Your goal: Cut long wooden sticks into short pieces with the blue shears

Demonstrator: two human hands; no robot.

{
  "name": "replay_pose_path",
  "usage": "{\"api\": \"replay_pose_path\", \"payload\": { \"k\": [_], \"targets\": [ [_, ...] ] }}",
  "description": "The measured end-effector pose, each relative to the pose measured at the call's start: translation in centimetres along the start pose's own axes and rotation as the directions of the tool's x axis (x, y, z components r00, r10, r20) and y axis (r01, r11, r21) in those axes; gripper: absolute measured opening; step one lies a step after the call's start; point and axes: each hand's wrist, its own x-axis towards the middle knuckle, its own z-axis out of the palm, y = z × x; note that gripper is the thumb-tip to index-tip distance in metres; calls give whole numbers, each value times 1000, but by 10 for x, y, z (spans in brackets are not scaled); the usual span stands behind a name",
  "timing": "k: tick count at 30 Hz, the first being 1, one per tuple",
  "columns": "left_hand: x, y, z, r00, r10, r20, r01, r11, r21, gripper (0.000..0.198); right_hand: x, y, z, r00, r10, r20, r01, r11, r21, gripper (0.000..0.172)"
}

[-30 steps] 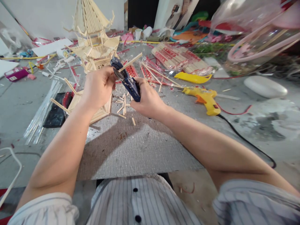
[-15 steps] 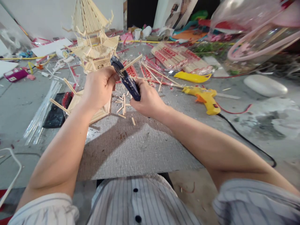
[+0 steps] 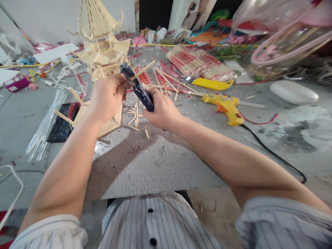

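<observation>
Gripping dark-blue cutting pliers (image 3: pixel 144 97) by the handles in the right hand (image 3: pixel 163 109), with the head slanted up toward the left, probably to set the blades across a thin wooden stick (image 3: pixel 145 68). Pinching the near end of that stick in the left hand (image 3: pixel 107 98), apparently to steady it; hidden at that end behind the fingers, jutting free beyond the pliers. Working with hands close together but not clasped, raised above the tabletop (image 3: pixel 155 166), likely for elbow room. Poised near a scatter of short stick pieces (image 3: pixel 136 116), perhaps to let trimmings gather in one spot. Reaching over a slatted wooden base (image 3: pixel 111 127) with the left forearm, covering part of it; seemingly placed there for easy reach. Facing an upright wooden pagoda model (image 3: pixel 111 54), presumably set back for safety. With a yellow glue gun (image 3: pixel 223 105) lying to the right, handy for the right hand.
</observation>
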Motion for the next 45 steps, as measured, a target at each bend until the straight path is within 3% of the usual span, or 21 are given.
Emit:
{"api": "replay_pose_path", "payload": {
  "k": [14,18,25,28,32,35,39,45],
  "targets": [
    [1,-3,3,1000,5,3,-5,997,-83,31,0,0,0,1000,5,22,-4,1000,-14,37],
    [1,-4,3,1000,-18,-8,18,998,-63,31,0,-2,-4,999,6,39,-5,1000,-17,28],
    [1,-9,14,997,-3,-71,7,998,56,30,3,-10,-19,981,72,178,-68,997,-32,7],
    [-4,-2,23,1000,-13,-15,15,987,159,30,-5,-11,-35,922,186,341,-181,982,-47,5],
    [-17,15,38,991,3,134,-42,954,296,35,-25,-6,-58,788,355,502,-350,931,-109,4],
    [-26,23,53,965,56,255,-139,936,323,39,-41,3,-65,682,445,580,-437,884,-164,13],
    [-33,22,71,904,76,421,-228,918,324,38,-52,19,-59,597,418,685,-434,886,-162,30],
    [-31,16,79,851,64,521,-274,900,338,38,-43,27,-50,524,406,749,-365,901,-233,43]
  ]
}}
